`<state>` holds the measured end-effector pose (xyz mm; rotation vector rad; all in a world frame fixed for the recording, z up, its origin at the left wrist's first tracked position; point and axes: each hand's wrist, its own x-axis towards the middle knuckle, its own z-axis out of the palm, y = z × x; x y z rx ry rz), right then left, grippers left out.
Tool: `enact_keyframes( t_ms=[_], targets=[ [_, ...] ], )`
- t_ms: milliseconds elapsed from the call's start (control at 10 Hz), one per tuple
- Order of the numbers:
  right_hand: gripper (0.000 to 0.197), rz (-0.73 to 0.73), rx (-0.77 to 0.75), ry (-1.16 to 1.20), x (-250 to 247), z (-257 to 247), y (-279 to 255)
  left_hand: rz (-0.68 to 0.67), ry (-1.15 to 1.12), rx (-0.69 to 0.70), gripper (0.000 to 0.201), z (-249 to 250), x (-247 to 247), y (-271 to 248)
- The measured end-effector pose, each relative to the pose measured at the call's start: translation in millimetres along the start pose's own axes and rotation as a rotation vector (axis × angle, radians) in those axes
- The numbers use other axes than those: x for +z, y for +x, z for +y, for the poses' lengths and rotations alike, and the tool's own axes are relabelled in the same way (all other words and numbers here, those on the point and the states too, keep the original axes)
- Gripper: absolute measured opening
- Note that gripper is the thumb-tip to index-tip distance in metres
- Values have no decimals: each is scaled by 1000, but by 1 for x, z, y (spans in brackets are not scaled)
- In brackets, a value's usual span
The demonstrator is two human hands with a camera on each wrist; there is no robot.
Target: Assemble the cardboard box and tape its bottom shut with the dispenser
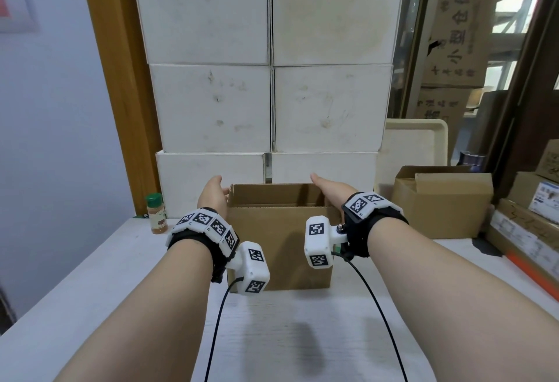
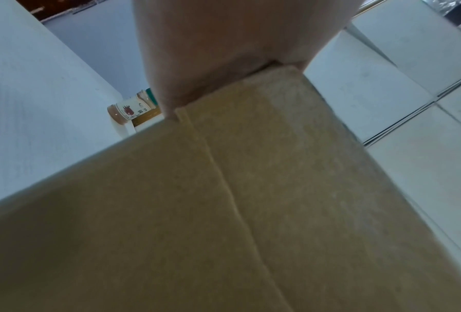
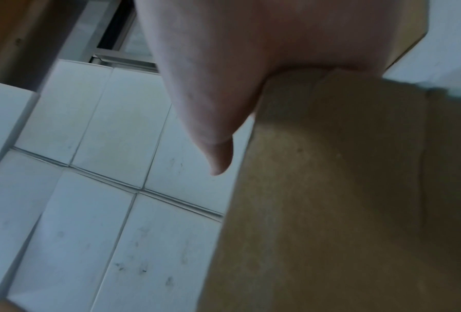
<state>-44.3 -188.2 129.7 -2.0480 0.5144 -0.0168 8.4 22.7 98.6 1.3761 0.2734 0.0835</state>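
Currently the cardboard box (image 1: 279, 242) is held upright on the white table (image 1: 90, 275), open end up, clamped between both hands at its top edge. The left hand (image 1: 213, 197) is laid against the box's left wall near the rim; the right hand (image 1: 329, 192) is laid over the right rim, thumb stretched forward along the edge. In the left wrist view the palm (image 2: 224, 42) is seen pressed onto the top corner of the box (image 2: 250, 190), with the glued seam running down the wall below the contact. In the right wrist view the palm (image 3: 277, 38) is seen seated on the box rim (image 3: 344, 190), thumb (image 3: 218, 156) extended and free of the cardboard. Fingers of both hands are hidden behind the walls, so whether they are curled over the rim or flat cannot be told.

Beyond the grip, stacked white boxes (image 1: 272, 109) are seen, close behind the held box. Left of the left hand, a spice jar with a green lid (image 1: 156, 213) is stood at the table's far edge. Right of the right hand, a second brown carton (image 1: 444, 203) is set on the table, well apart from the held box, with a cream tray (image 1: 414, 139) leaned behind it. No tape dispenser is identified in any view.
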Motion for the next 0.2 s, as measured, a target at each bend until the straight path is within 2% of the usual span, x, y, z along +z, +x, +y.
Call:
enact_keyframes(
  t_ms=[200],
  targets=[
    [72,47,-4,32,-9,-7,-2,61,63,36,38,25,2,-7]
  ],
)
